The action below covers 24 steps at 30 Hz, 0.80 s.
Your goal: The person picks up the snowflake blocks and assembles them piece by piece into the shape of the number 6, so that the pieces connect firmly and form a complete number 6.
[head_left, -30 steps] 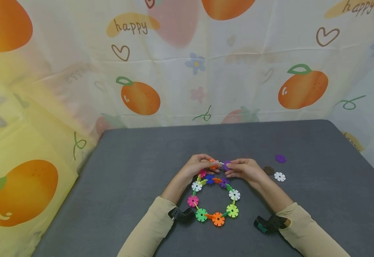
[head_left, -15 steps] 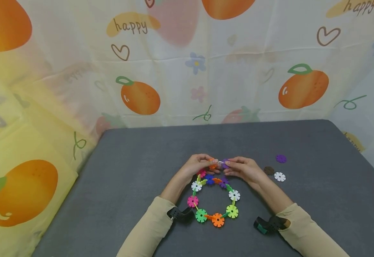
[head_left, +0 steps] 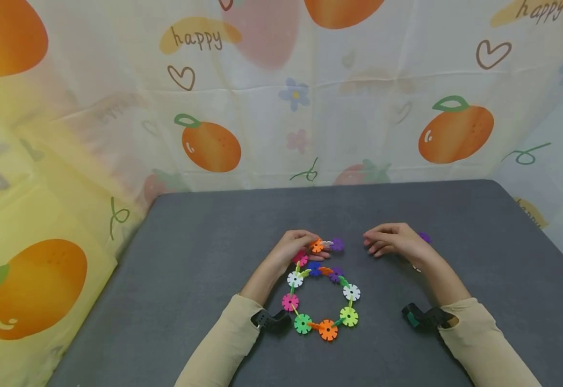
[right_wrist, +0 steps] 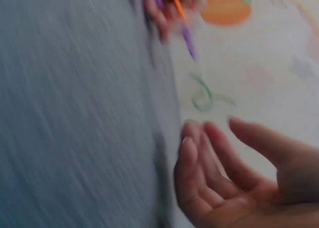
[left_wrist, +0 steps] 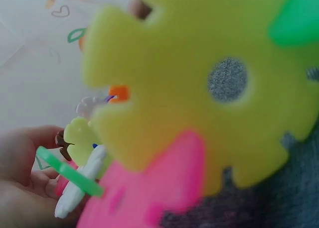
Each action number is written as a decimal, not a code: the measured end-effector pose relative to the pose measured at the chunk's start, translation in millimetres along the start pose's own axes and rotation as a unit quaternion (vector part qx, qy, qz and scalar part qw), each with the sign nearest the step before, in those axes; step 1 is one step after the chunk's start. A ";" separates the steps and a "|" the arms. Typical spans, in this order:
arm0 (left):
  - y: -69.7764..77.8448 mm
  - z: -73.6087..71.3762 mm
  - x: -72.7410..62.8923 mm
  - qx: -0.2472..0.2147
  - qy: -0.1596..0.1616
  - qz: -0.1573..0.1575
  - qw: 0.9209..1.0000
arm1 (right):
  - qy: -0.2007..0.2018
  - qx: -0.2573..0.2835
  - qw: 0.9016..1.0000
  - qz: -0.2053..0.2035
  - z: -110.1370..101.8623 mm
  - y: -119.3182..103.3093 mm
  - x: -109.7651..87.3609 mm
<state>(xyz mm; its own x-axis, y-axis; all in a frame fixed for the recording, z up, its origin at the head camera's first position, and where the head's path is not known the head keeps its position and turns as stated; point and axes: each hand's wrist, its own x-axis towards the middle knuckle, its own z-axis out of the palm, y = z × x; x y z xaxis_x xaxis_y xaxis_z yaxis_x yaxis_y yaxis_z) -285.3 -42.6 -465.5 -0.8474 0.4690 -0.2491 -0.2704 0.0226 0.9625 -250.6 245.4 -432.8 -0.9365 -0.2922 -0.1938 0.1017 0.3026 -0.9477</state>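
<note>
A ring of colourful notched interlocking discs lies on the grey table, with a short branch rising at its back left. My left hand pinches the orange interlocking disc of that branch between thumb and fingers. From it a white disc and a purple disc stick out to the right. Close up in the left wrist view, a yellow-green disc and a pink disc cover much of the scene. My right hand is apart from the chain, fingers loosely bent, holding nothing in the right wrist view.
Behind my right hand, a loose purple disc shows on the table; the right arm hides most of a white one. A fruit-printed cloth hangs along the table's back edge. Each wrist wears a black strap.
My right hand has let go of the purple disc and moved right, over toward the loose discs. The purple disc stays joined to the chain; my left hand keeps its hold almost unmoved.
</note>
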 end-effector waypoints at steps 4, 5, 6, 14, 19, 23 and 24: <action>-1.0 0.1 0.9 0.006 0.002 0.002 1.000 | 0.005 -0.116 0.993 0.013 -25.2 1.8 -8.8; -1.2 0.0 1.0 0.008 0.003 0.001 1.000 | 0.003 -0.145 0.989 0.014 -30.4 2.7 -10.8; -1.2 0.0 1.1 0.010 0.005 -0.002 1.000 | -0.001 -0.170 0.985 0.013 -35.0 3.7 -12.5; -0.5 -0.9 1.2 0.032 0.022 -0.012 0.999 | -0.050 -0.234 0.971 0.001 -53.7 10.3 -19.2; -0.6 -0.2 1.1 0.020 0.011 -0.004 1.000 | -0.056 -0.261 0.964 -0.009 -53.3 10.1 -20.0; 0.8 1.6 -0.3 0.015 0.006 -0.002 1.000 | -0.052 -0.251 0.966 -0.016 -53.4 11.5 -19.8; 1.4 1.9 -0.9 0.016 0.004 0.000 1.000 | -0.049 -0.244 0.968 -0.016 -53.2 11.7 -20.0</action>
<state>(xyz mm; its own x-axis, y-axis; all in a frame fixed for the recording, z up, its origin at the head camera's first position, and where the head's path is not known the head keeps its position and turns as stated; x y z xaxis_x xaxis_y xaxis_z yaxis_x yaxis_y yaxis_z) -284.0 -41.3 -463.8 -0.8511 0.4614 -0.2506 -0.2562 0.0515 0.9652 -248.5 303.1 -426.5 -0.8976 -0.3865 -0.2122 -0.1200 0.6773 -0.7259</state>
